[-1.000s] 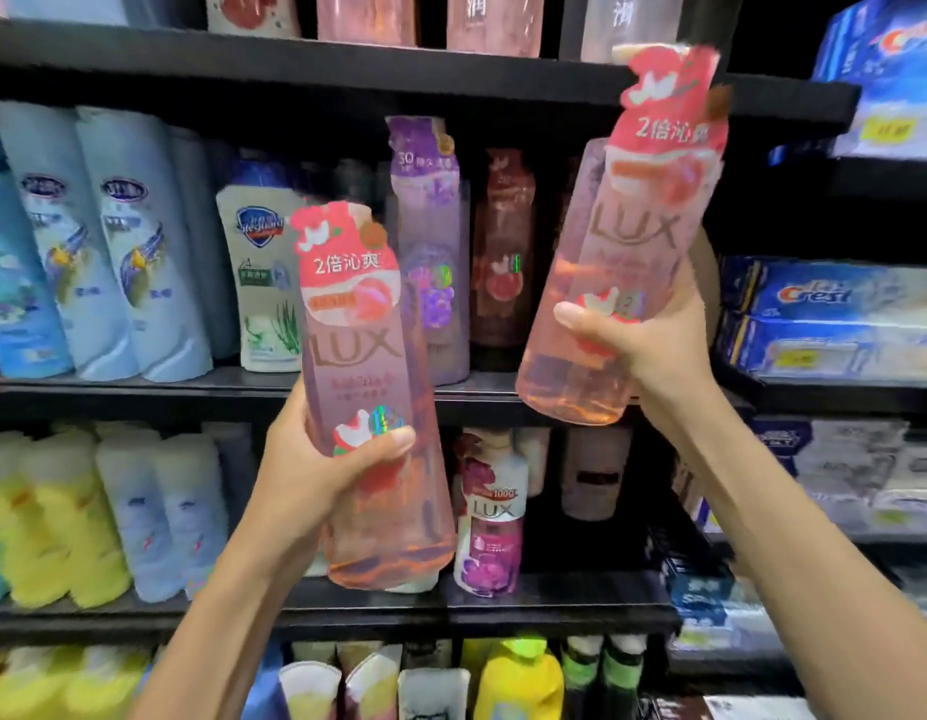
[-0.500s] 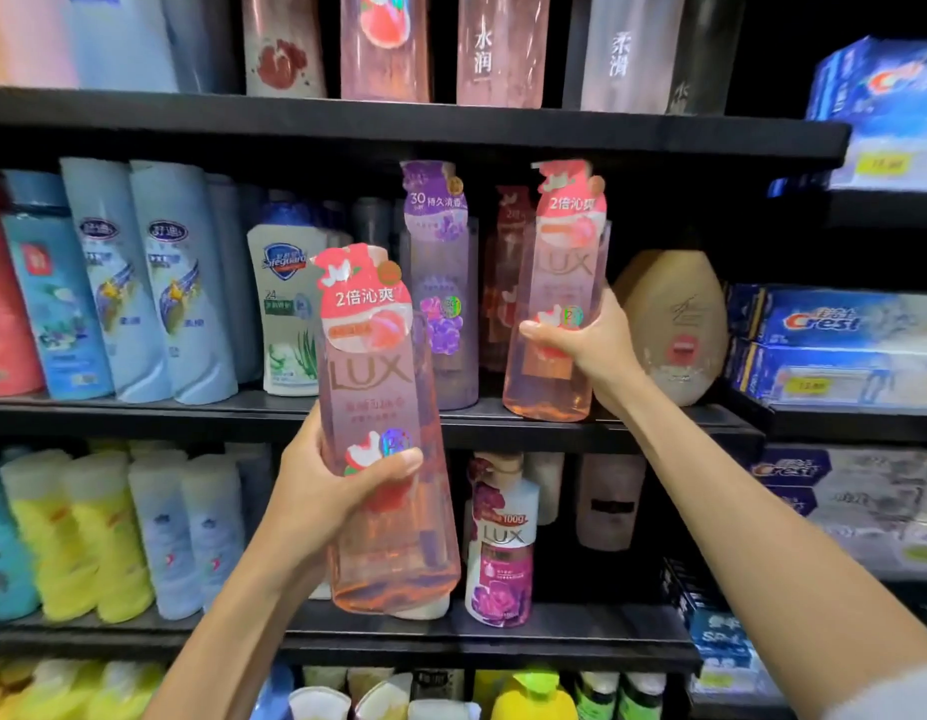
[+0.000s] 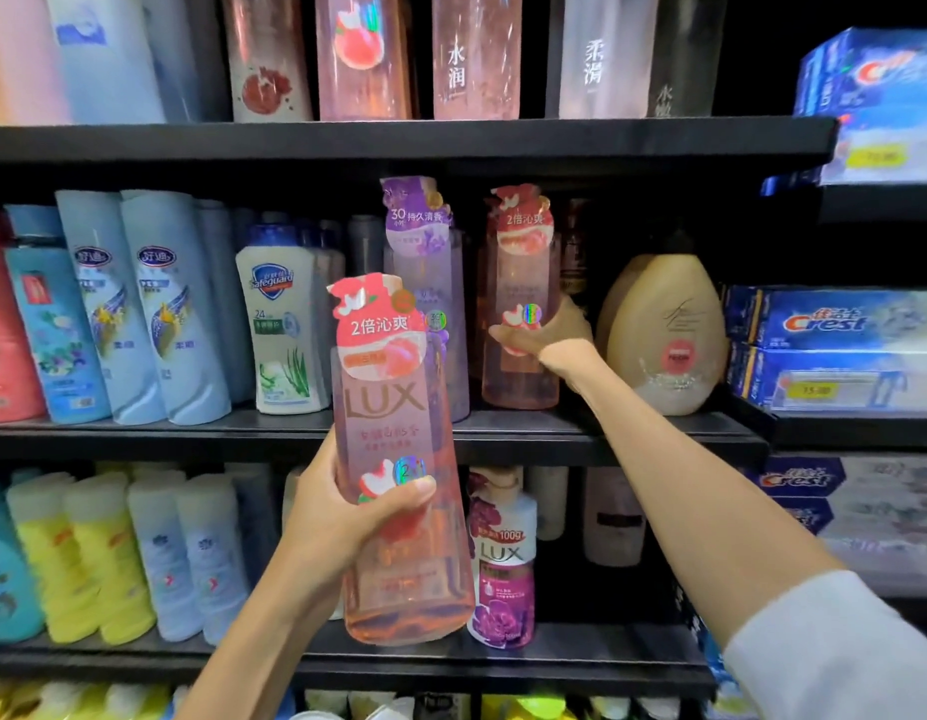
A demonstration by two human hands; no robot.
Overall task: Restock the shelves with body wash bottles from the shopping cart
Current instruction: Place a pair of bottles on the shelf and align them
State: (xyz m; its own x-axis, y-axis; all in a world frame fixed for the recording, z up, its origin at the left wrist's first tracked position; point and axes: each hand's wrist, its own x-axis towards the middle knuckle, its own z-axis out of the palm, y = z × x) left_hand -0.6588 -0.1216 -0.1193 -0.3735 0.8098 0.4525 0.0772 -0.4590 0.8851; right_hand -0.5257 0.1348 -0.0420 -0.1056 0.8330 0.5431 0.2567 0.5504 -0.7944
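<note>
Only the head view here. Two pink bottles are in play. The far one point(image 3: 521, 314) is gripped round its middle by the right hand point(image 3: 542, 337), thumb across the front label, and looks to be set upright on the middle shelf point(image 3: 581, 433), between a purple bottle point(image 3: 425, 262) and a tan bottle point(image 3: 664, 335). Whether its base is fully down can't be told, since the bottom edge is a bit blurred. The near one point(image 3: 394, 491) is held up in front of the shelves by the left hand point(image 3: 342, 517), fingers wrapped round the back and thumb pressed on the front, with a slight lean to the left. So one bottle is at the shelf and one is waiting in the air. No cart is seen from this angle.

What could go wrong, as a guess:
- The far bottle could be let go before it's seated flat, and it's tall and narrow, so it could tip into the purple bottle or the tan one.
- The slot is tight, so the neighbours could get nudged when the hand is pulled back.
- The near bottle is carried one-handed low on its body, and a smooth wet-look plastic like that could slip.
- It could be knocked against the shelf edge on the way in.
</note>
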